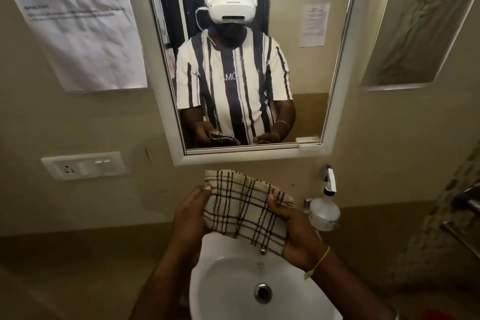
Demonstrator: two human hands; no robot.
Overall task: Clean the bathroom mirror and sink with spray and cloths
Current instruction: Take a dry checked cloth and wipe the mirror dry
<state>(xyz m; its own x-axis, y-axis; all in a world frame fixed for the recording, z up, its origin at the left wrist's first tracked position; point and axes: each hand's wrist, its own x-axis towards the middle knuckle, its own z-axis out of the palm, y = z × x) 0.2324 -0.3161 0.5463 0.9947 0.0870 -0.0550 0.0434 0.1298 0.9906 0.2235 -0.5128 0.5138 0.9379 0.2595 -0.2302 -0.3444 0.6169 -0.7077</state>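
Observation:
A cream cloth with dark checked lines [244, 205] is held bunched above the white sink [223, 291]. My left hand [191, 213] grips its left side with the thumb on top. My right hand [293, 231] grips its right side, thumb pressed on the fabric. The white-framed mirror [306, 65] hangs on the wall just above the cloth and reflects a person holding it. A clear spray bottle with a white and blue trigger head [326, 205] stands on the sink's right back corner, right of my right hand. The tap is mostly hidden behind the cloth.
A white switch and socket plate [84, 165] sits on the wall at the left. A printed paper sheet [75, 21] hangs upper left. A recessed wall niche [420, 21] lies right of the mirror. Metal fittings [465, 205] stick out at the far right.

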